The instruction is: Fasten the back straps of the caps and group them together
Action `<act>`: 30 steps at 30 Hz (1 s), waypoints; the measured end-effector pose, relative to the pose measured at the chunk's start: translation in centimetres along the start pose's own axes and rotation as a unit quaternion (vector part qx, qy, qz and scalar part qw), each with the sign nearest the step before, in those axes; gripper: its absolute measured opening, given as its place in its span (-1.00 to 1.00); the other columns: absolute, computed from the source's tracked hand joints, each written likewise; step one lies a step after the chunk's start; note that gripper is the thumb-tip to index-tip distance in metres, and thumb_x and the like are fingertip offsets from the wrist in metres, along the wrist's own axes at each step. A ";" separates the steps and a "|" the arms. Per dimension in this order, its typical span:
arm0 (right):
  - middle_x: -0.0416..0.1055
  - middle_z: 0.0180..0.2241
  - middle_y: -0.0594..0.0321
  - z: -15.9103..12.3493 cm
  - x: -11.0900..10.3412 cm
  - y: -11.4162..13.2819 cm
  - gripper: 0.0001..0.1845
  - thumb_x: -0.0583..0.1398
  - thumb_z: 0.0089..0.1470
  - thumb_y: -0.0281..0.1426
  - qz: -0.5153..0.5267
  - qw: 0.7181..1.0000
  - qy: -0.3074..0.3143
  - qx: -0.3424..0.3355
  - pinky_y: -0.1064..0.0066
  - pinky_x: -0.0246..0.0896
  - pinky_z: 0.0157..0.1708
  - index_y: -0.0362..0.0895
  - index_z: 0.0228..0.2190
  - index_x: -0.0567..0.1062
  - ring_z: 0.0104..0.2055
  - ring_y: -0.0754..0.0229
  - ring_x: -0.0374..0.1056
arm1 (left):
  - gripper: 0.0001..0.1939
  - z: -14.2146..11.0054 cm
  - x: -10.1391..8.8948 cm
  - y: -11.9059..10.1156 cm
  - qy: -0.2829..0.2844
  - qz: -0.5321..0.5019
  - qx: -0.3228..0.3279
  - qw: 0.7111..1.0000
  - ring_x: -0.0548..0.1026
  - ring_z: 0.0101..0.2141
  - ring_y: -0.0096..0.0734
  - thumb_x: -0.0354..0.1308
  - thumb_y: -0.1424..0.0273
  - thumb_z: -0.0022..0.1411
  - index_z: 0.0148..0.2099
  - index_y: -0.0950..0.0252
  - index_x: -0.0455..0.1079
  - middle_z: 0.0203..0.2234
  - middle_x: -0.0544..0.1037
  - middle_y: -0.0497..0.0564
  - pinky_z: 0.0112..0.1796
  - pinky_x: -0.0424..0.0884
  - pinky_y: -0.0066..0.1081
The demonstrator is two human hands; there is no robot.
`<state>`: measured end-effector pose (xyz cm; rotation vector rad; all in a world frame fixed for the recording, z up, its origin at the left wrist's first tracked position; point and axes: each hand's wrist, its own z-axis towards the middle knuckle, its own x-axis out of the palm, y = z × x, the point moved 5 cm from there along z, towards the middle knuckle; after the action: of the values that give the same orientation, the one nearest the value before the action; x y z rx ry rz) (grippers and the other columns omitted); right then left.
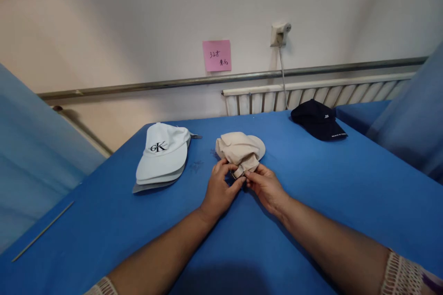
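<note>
A beige baseball cap [237, 145] rests on the blue table in front of me, its brim pointing away to the right and its back strap toward me. My left hand [221, 189] grips the strap near the metal buckle [236, 174], thumb and fingers curled round it. From the other side, my right hand [268, 187] pinches the strap between thumb and fingers. The fingertips of both hands nearly meet at the strap, so part of it is hidden.
A stack of several caps [164, 152], a white one on top, lies at left. A dark navy cap [316, 120] sits at the back right. A thin stick [43, 231] lies near the left edge. Behind the blue table [311, 184] are a metal rail [166, 84] and a radiator [263, 99].
</note>
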<state>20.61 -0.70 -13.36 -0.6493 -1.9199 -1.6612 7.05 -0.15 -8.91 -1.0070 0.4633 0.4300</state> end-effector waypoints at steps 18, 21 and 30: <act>0.42 -0.49 0.34 0.2 -0.4 -0.1 -0.72 0.43 -0.22 -0.33 -0.034 0.999 -0.002 -0.021 0.45 0.05 -0.47 -0.12 -0.38 0.57 -0.51 0.36 0.16 | -0.84 0.4 0.3 0.7 0.027 -0.081 -0.022 0.996 0.46 -0.07 -0.24 0.23 0.37 0.15 -0.20 0.27 0.51 -0.11 0.48 0.10 0.00 0.36 -0.24; 0.40 -0.51 0.35 0.2 -0.4 0.0 -0.73 0.42 -0.22 -0.32 -0.046 0.999 -0.003 -0.025 0.45 0.04 -0.47 -0.12 -0.39 0.57 -0.52 0.36 0.16 | -0.83 0.5 0.3 0.8 0.030 -0.101 -0.034 0.994 0.48 -0.11 -0.28 0.24 0.36 0.15 -0.19 0.27 0.52 -0.11 0.48 0.09 -0.03 0.38 -0.27; 0.41 -0.50 0.35 0.2 -0.2 0.0 -0.71 0.43 -0.25 -0.33 -0.010 1.000 -0.003 -0.007 0.44 0.05 -0.47 -0.11 -0.40 0.56 -0.51 0.35 0.16 | -0.79 0.3 0.4 1.0 0.022 -0.120 -0.022 0.992 0.49 -0.12 -0.30 0.23 0.31 0.17 -0.15 0.24 0.52 -0.11 0.50 0.06 -0.04 0.38 -0.30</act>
<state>20.76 -0.51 -13.57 -0.6427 -1.9269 -1.6886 6.84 0.69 -9.69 -1.1013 0.3680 0.2024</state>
